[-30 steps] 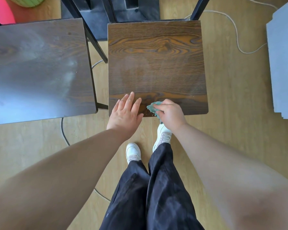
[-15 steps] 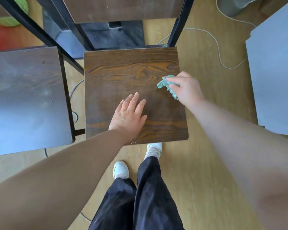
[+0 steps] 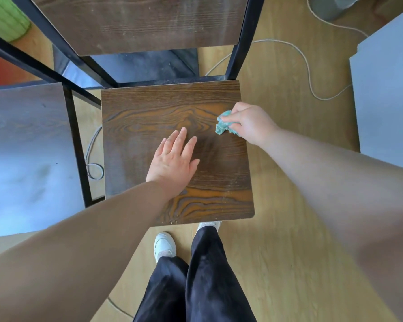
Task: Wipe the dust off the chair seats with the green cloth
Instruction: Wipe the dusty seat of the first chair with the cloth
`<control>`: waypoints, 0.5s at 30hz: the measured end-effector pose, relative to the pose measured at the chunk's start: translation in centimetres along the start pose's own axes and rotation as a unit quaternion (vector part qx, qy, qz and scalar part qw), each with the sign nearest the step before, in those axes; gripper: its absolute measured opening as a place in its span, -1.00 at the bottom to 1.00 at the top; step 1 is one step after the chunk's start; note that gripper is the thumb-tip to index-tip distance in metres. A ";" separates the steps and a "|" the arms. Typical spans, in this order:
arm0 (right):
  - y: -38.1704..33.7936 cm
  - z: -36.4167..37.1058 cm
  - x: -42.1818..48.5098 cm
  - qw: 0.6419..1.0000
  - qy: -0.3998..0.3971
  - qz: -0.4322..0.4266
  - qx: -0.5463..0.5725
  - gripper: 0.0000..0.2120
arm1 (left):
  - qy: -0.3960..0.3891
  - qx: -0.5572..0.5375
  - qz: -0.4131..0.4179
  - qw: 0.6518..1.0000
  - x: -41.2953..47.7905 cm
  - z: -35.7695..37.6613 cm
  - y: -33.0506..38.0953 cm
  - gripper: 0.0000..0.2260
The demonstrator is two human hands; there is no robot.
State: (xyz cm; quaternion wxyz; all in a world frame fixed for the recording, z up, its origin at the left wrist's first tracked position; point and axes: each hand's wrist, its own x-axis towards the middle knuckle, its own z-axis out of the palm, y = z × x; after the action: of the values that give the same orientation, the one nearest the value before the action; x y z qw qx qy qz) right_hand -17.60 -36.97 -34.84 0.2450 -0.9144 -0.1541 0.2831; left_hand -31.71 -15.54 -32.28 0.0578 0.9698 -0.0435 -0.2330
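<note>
Right grip [image 3: 249, 123] has its fingers curled round the green cloth [image 3: 222, 127], which is bunched into a small wad and pressed onto the chair seat [image 3: 163, 105] close to its right edge, a little beyond the middle. Only part of the cloth shows past the fingers. Left grip [image 3: 172, 162] lies flat on the same seat, palm down, fingers straight and slightly spread, holding nothing; it rests near the seat's centre, apart from the cloth.

In the head view the seat is dark wood with a strong orange grain, and pale specks [image 3: 173, 221] dot its near edge. Its black metal frame [image 3: 244, 43] rises at the far side to a wooden backrest [image 3: 137, 22]. A second chair seat [image 3: 26, 147] stands just to the left, its top pale with glare and smudged. Both chairs stand on a light wooden floor [image 3: 289, 240]. A white cable [image 3: 308, 68] loops across the floor beyond the chair, and a grey panel [image 3: 386, 101] fills the right edge. Black trousers [image 3: 196, 287] and a white shoe [image 3: 164, 245] show below the seat's near edge.
</note>
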 end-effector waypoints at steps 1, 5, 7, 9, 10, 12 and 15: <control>-0.1 0.3 -0.6 1.000 -0.007 -0.007 -0.002 -0.81 | -0.003 -0.001 -0.002 1.000 -0.1 0.0 0.0 -0.46; -0.1 2.8 -4.3 0.999 -0.019 -0.036 0.001 -0.84 | -0.011 -0.008 0.000 1.000 -1.4 0.2 0.2 -0.47; 0.1 4.4 -6.6 0.998 -0.015 -0.053 -0.003 -0.87 | -0.016 -0.006 0.006 1.000 -2.3 0.4 0.4 -0.47; 0.2 5.8 -8.9 0.997 -0.001 -0.074 -0.017 -0.84 | -0.022 -0.006 0.015 1.000 -3.2 0.6 0.6 -0.47; 0.3 6.4 -10.1 0.996 0.010 -0.088 -0.025 -0.80 | -0.024 -0.005 0.020 1.000 -3.6 0.8 0.7 -0.47; 0.2 7.6 -12.3 0.994 0.031 -0.100 -0.024 -0.77 | -0.025 -0.002 0.028 0.999 -4.6 1.2 0.7 -0.47; 0.1 9.4 -15.1 0.994 0.053 -0.091 -0.019 -0.73 | -0.030 0.008 0.036 0.999 -6.3 1.9 0.6 -0.48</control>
State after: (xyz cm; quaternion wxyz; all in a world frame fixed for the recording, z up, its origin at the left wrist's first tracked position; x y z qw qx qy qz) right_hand -35.12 -40.06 -34.95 0.2602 -0.9147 -0.2287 0.2082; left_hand -38.25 -15.66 -31.07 0.0572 0.9607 -0.0819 -0.2591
